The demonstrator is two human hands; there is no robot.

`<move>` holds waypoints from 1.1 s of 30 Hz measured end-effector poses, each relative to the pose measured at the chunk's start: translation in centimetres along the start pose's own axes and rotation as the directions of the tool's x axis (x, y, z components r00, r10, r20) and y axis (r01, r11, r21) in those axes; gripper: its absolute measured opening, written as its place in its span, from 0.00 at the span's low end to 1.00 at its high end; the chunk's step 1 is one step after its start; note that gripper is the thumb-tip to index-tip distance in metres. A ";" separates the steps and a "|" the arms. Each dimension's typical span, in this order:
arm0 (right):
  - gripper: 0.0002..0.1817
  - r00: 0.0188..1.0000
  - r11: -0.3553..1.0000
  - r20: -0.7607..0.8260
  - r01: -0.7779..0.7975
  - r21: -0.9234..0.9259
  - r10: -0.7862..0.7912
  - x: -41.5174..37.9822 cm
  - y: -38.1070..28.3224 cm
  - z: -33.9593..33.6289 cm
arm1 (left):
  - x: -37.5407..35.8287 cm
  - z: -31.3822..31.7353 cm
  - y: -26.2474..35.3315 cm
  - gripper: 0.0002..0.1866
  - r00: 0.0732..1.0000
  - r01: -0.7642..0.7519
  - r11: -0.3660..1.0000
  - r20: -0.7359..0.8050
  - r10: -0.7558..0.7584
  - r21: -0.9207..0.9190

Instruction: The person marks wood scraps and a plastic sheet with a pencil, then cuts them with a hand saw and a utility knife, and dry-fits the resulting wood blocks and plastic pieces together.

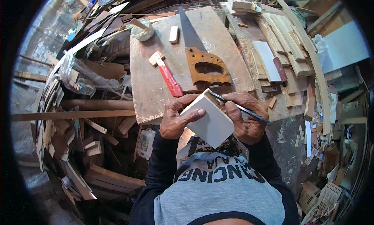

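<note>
A small white board (pixel 212 125) with a bare wood edge is tilted in front of my body. My left hand (pixel 180 115) grips its left side, thumb on the white face. My right hand (pixel 245 116) is closed around a dark, slim pen-like tool (pixel 249 113), whose tip meets the board's top corner. Just beyond the board lies a handsaw (pixel 206 67) with a wooden handle, on a wooden work board (pixel 150 88). A red-handled tool (pixel 170 80) lies left of the saw, a small wood block (pixel 174 34) farther back.
A wrapped container (pixel 142 30) sits at the work board's back left corner. Stacked wood strips (pixel 286 42) and a white panel (pixel 269 60) lie to the right. Scrap wood (pixel 113 176) is piled at the lower left, near a white plastic jug (pixel 146 142).
</note>
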State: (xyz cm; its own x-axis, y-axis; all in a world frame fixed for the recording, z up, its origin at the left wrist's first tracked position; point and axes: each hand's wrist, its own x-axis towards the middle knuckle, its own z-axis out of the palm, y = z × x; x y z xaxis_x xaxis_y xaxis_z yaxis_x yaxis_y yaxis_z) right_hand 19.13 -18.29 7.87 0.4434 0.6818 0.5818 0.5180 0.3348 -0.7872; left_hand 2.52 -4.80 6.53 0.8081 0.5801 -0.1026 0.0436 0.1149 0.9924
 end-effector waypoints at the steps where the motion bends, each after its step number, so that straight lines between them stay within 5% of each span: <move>1: 0.08 1.000 1.000 0.022 0.004 0.015 -0.004 0.2 0.0 0.4 | -0.3 -0.1 0.1 0.25 1.000 0.015 1.000 -0.015 -0.015 -0.010; 10: 0.07 0.967 0.997 0.255 -0.004 -0.071 0.022 -0.6 0.3 -1.1 | -1.7 -1.9 -0.7 0.25 0.978 -0.010 0.993 -0.207 -0.015 -0.116; 14: 0.08 0.996 0.999 0.082 0.023 0.030 -0.025 -0.5 -0.2 -0.1 | -1.8 -2.6 -0.1 0.26 0.980 -0.026 0.999 -0.196 0.022 -0.021; 18: 0.09 0.970 0.980 0.135 0.201 0.008 -0.200 1.7 -0.2 2.0 | -1.7 -2.1 0.0 0.26 0.982 -0.011 1.000 -0.188 0.012 0.005; 25: 0.07 0.949 0.988 0.287 0.148 -0.033 -0.132 1.9 0.1 0.6 | -1.9 -2.9 -0.2 0.25 0.978 0.014 0.999 -0.210 -0.007 0.033; 29: 0.06 0.957 0.973 0.173 0.229 0.037 -0.232 2.8 0.0 2.8 | -1.7 -2.9 -0.1 0.26 0.981 0.001 0.999 -0.193 0.009 0.052; 33: 0.07 0.944 0.989 0.298 0.150 0.003 -0.144 2.1 0.6 1.3 | -1.7 -3.8 -0.4 0.26 0.970 -0.023 1.000 -0.243 0.023 -0.001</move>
State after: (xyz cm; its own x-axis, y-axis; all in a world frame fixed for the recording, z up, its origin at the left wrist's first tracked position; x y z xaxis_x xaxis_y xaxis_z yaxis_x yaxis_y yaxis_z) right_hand 19.43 -15.77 8.38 0.1260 0.7889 0.6014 0.5768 0.4350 -0.6914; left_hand -1.08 -2.77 6.07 0.6418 0.7611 -0.0935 0.0243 0.1017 0.9945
